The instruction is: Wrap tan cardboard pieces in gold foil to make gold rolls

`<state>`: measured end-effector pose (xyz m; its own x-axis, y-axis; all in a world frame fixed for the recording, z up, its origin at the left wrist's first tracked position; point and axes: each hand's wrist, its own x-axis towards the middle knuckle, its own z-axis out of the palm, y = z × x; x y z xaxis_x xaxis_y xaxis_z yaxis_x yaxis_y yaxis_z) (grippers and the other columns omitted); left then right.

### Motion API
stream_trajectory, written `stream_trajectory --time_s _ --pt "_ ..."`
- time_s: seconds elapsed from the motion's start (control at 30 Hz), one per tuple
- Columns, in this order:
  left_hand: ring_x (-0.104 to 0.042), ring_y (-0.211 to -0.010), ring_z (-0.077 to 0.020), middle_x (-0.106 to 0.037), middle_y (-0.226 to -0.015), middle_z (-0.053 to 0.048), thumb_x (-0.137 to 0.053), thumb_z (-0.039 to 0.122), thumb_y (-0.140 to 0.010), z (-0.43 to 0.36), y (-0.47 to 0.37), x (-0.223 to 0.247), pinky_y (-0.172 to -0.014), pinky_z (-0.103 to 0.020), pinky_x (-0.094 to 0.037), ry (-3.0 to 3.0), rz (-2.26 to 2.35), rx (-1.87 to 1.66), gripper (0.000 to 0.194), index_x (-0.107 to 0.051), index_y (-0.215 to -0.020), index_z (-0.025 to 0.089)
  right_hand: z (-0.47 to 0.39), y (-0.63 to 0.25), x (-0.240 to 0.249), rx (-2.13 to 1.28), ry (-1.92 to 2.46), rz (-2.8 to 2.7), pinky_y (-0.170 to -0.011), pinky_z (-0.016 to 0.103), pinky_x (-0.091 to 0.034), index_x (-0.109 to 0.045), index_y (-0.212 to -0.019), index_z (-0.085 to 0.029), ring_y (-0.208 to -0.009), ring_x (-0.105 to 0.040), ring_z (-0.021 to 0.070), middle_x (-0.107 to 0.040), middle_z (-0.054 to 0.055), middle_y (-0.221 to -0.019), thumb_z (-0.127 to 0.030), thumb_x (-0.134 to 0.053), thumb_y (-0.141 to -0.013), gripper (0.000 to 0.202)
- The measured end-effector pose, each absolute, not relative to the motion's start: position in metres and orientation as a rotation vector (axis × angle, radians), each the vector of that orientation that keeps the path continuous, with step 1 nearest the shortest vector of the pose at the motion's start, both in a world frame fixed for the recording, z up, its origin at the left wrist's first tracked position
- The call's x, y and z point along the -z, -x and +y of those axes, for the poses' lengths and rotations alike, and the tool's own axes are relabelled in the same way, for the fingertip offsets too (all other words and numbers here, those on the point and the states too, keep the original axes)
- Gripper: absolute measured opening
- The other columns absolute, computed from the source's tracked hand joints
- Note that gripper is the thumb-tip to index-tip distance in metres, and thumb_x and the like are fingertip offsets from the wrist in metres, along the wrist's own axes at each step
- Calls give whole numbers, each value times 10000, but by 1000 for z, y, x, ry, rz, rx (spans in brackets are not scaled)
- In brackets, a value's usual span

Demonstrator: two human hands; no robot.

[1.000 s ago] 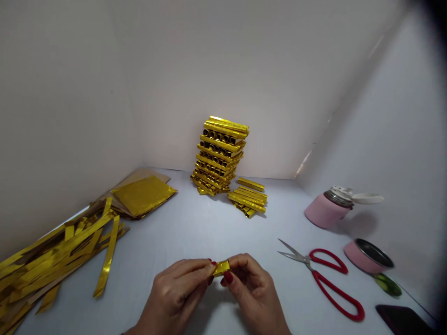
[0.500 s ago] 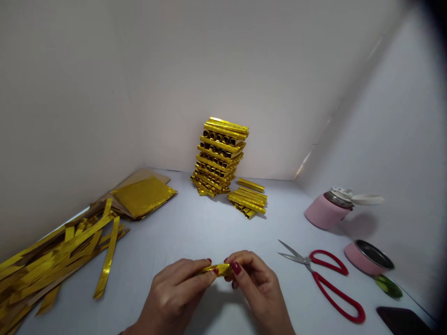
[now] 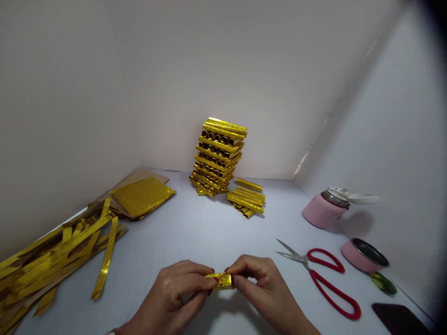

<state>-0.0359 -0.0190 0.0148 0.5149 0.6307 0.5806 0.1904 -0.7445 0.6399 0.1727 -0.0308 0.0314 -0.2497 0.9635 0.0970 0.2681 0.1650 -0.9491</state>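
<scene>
A small folded piece of gold foil paper [image 3: 223, 280] is held between both hands near the front of the table. My left hand [image 3: 178, 293] grips its left part with thumb and fingers, covering that end. On the other side, my right hand [image 3: 261, 291] pinches its right end between thumb and index finger. Beyond the hands rises a crisscross stack of gold paper tubes [image 3: 220, 151]. A smaller pile of gold tubes [image 3: 247, 199] lies to the right of its base.
Gold strips [image 3: 59, 260] and square gold sheets [image 3: 143, 197] lie at left. At right are red-handled scissors [image 3: 307, 263], an open pink container [image 3: 323, 210], a pink cup [image 3: 363, 256], a green object [image 3: 383, 283] and a dark flat object [image 3: 400, 318].
The gold piece has turned so that a broader face shows. My right hand has shifted slightly right and its fingers have changed their pinch. The whole view has moved a little.
</scene>
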Motion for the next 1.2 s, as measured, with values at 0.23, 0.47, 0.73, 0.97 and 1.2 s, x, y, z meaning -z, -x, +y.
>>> stream_trajectory --time_s 0.23,0.47,0.73,0.97,1.2 --pt "-685 -823 -135 -726 -957 -34 -526 63 -854 -21 33 -13 -715 -216 -539 -2075 715 -1143 279 -687 -976 256 -34 -173 -28 -1252 1026 -1712 -688 292 -519 -651 -1111 -223 -782 -650 181 -697 62 -939 -337 -587 -871 273" --pt "-685 -844 -179 -727 -968 -37 -683 198 -789 -12 41 -10 -739 -266 -558 -2013 984 -1185 293 -665 -1077 254 -29 -176 -21 -1206 1080 -1600 -672 311 -521 -664 -1069 -208 -726 -658 188 -708 57 -791 -418 -558 -890 296" --pt "-676 -698 -156 -734 -798 -25 -624 252 -847 -3 46 -17 -632 -243 -543 -1855 929 -1184 117 -736 -878 241 -26 -179 -22 -1216 1102 -1453 -636 309 -515 -656 -1089 -222 -741 -658 196 -714 73 -864 -465 -619 -839 351" --pt "-689 -737 -178 -743 -871 -50 -672 319 -805 -1 46 -10 -624 -257 -564 -1691 1014 -1245 167 -739 -928 229 -25 -178 -19 -1222 1065 -1359 -616 271 -493 -709 -958 -234 -707 -641 172 -713 49 -793 -402 -623 -854 215" --pt "-670 -672 -164 -742 -811 -35 -685 326 -783 2 49 -13 -569 -239 -543 -1570 963 -1219 209 -738 -963 233 -22 -181 -16 -1221 1077 -1360 -617 287 -499 -715 -960 -221 -700 -627 176 -717 74 -862 -417 -633 -844 242"
